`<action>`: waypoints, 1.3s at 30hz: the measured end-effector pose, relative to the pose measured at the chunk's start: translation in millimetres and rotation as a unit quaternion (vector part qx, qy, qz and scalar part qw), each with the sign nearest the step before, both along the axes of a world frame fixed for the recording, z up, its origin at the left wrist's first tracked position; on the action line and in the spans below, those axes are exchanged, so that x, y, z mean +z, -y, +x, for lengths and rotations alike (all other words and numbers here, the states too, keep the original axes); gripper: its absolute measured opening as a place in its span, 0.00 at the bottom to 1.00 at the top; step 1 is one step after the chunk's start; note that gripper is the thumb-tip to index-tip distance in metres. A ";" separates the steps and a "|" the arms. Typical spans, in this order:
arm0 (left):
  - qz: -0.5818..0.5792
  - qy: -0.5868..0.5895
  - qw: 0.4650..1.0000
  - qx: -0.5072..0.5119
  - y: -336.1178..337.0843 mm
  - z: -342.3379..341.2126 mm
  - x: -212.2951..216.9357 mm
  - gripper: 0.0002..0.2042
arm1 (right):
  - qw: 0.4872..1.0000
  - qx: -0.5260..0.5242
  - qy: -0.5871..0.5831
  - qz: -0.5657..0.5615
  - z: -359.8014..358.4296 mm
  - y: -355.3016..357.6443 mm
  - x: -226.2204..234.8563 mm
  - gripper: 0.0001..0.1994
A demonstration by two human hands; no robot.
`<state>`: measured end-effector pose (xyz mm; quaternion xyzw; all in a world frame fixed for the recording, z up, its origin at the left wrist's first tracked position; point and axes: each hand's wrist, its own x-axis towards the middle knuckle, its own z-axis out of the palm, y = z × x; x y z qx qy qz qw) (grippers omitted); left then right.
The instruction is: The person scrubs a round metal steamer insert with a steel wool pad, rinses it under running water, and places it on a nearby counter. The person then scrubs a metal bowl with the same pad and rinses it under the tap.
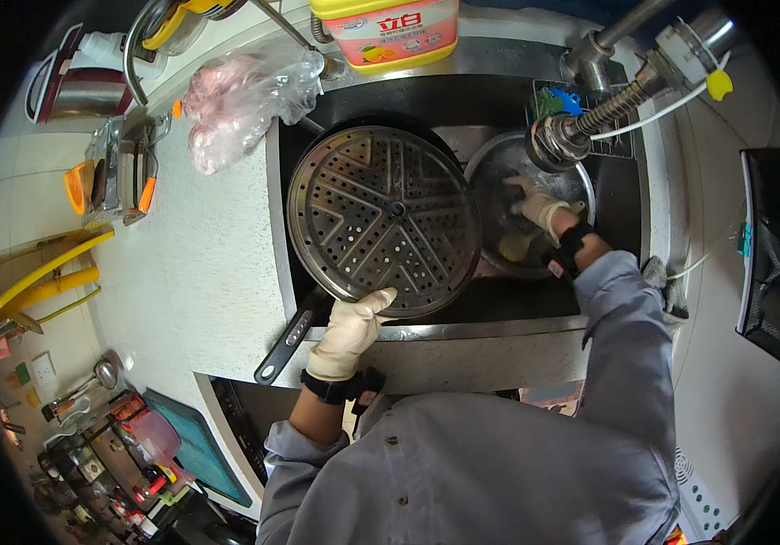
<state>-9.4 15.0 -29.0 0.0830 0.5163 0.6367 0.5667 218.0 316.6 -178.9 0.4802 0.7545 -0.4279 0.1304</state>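
Sink [608, 227] as landmark. Our left hand [349, 331] at sink's near rim, grip clenched on edge of perforated steamer tray [383, 221], tray tilted across sink's left half. Our right hand [542, 211] in round steel pot [581, 182], sink's right half, grip pressing yellow sponge [515, 245]. Black pan handle [288, 341] juts over tabletop [199, 263], nearest left hand.

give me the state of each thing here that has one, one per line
left hand: gloved, gripping the rim of the steamer rack
right hand: gloved, inside the round basin
steamer rack: tilted, propped in the sink
round basin: lying in the sink
faucet: no water visibly running
plastic bag: crumpled on the counter
detergent bottle: upright behind the sink
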 end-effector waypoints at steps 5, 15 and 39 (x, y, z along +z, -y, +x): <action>0.005 0.098 0.995 0.013 -16.5 6.5 -3.3 0.23 | 0.933 0.045 -0.343 0.102 -51.3 79.6 108.9 0.28; -0.024 -0.025 0.998 -0.047 -2.8 9.6 0.2 0.25 | 0.943 -0.062 -0.262 0.196 -108.3 87.3 155.2 0.22; -0.013 0.019 1.000 -0.012 8.7 -9.3 26.6 0.26 | 0.984 -0.028 -0.134 0.116 -77.0 4.9 42.6 0.24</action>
